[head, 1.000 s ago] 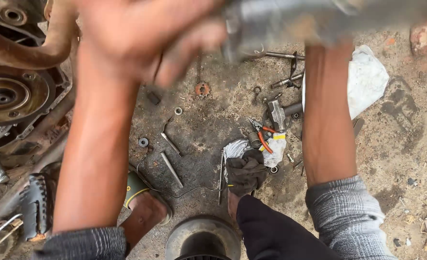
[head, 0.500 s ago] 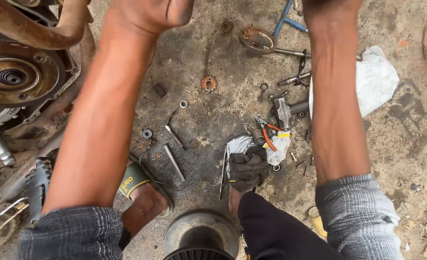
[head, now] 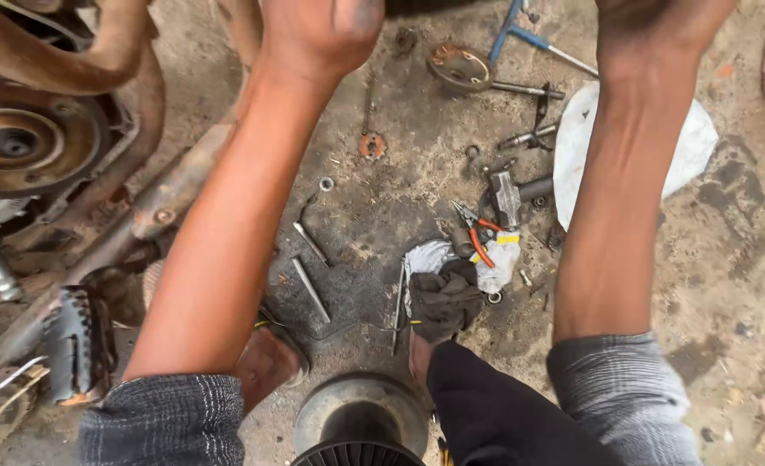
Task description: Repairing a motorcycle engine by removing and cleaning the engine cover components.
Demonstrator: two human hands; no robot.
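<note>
Head view: 2 bare forearms are raised over an oil-stained workshop floor (head: 382, 207). The left hand (head: 322, 34) is seen at 12 o'clock, curled into a loose fist with the fingers folded narrow; whether anything is held in it cannot be told. The right hand (head: 658, 22) is cut off by the top edge at 1 o'clock, so its fingers cannot be judged. Both grey sleeves are pushed up at 7 and 5 o'clock.

Nearest below the left hand, a small rusty disc (head: 371, 145) is laid on the floor, with a washer (head: 326, 184) just beside it. A rusted round plate (head: 458, 67) and a blue-handled wrench (head: 520, 34) are seen between the hands at 12 o'clock. A white cloth (head: 693, 147) is spread beside the right forearm at 2 o'clock. Orange-handled pliers (head: 477, 237) and a hammer head (head: 505, 197) are grouped at centre, above a dark rag (head: 443, 302). A rusty engine wheel (head: 20, 142) is seen at 9 o'clock, a dark round housing (head: 361, 423) at 6 o'clock.
</note>
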